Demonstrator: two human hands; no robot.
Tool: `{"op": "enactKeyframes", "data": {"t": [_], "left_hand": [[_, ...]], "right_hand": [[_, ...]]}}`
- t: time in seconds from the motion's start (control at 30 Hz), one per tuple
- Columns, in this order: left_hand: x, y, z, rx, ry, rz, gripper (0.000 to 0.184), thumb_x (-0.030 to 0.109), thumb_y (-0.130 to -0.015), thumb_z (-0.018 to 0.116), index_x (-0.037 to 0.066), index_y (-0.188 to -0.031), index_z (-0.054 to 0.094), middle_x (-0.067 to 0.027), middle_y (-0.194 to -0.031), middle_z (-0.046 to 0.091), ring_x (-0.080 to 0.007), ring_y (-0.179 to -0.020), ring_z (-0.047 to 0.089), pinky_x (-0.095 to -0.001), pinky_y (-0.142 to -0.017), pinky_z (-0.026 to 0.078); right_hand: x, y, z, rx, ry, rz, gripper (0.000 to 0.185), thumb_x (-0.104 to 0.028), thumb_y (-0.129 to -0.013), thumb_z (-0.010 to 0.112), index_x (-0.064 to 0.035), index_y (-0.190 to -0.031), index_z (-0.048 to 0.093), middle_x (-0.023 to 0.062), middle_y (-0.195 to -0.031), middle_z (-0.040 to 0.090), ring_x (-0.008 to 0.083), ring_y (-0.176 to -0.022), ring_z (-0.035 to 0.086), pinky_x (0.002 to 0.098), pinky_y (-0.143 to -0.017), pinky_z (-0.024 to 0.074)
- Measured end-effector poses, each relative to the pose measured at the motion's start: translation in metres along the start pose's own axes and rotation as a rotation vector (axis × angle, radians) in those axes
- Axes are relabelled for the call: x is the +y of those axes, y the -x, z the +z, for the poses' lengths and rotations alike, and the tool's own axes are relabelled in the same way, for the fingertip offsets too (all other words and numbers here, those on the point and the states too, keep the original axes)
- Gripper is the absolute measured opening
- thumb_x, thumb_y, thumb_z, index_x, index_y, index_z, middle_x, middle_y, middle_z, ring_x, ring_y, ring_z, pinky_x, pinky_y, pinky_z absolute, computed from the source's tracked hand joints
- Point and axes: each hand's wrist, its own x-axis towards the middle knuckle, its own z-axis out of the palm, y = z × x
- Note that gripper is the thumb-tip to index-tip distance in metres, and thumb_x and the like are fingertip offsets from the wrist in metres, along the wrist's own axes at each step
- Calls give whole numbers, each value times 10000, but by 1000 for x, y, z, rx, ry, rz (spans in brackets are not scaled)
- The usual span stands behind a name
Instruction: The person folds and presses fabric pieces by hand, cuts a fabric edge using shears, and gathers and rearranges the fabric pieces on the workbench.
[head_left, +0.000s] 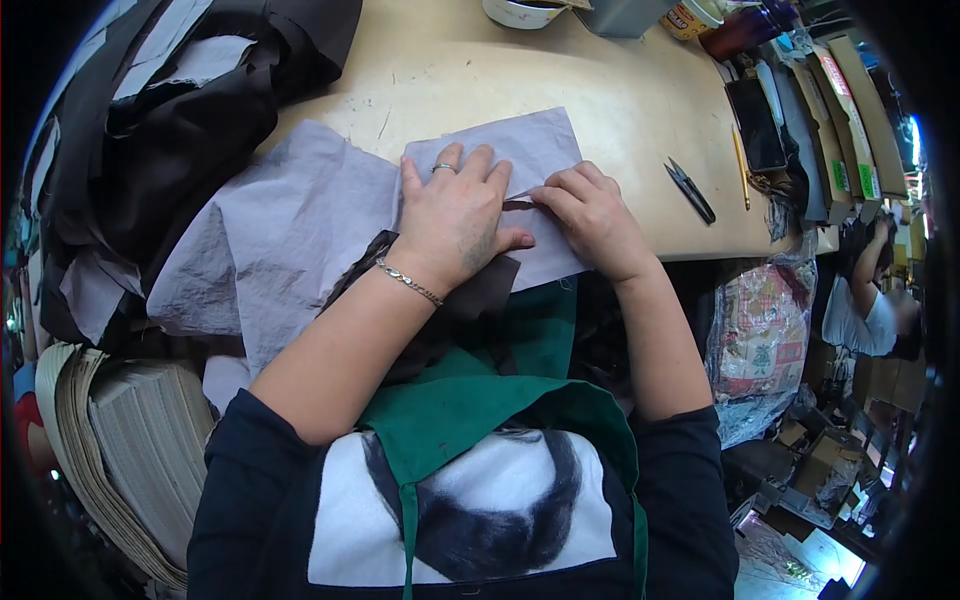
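Note:
Pale lilac-grey fabric [310, 215] lies creased across the front of the table, partly over its edge. My left hand [455, 210] rests flat on it with the fingers spread, a ring and a chain bracelet showing. Close by on the right, my right hand [588, 215] pinches the fabric between thumb and forefinger, beside a narrow dark slit or fold. A dark piece of cloth [485, 288] shows below my left hand and hangs toward my lap. How the layers join beneath my hands is hidden.
Thread snips [690, 190] and a yellow pencil [741, 170] lie to the right. Dark fabric [200, 120] is heaped at the left. A bowl [522, 12], a cup [690, 18] and a dark bottle [745, 32] stand at the back. Another person [868, 300] is at far right.

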Motion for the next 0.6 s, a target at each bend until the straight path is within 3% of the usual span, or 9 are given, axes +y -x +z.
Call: {"op": "enactKeyframes", "data": {"t": [0.33,0.6], "left_hand": [[-5,2,0,-22,-13,-7,814,625,-657,692,168,-1305,510,-64,-1378,452,-305,-1294,411,-671,-981,310],[-4,1,-2,-37,-15,-4,816,623,-661,693,167,-1310,502,-79,-1383,450,-321,-1294,408,-670,-977,311]], "right_hand": [[-4,5,-4,5,153,-112,261,-169,-739,587,-82,-976,655,-9,-913,583,184,-887,558,323,-751,469],[-9,1,2,-33,-43,-41,254,-120,-765,591,-68,-1009,640,35,-963,575,242,-924,544,369,-777,472]]}}
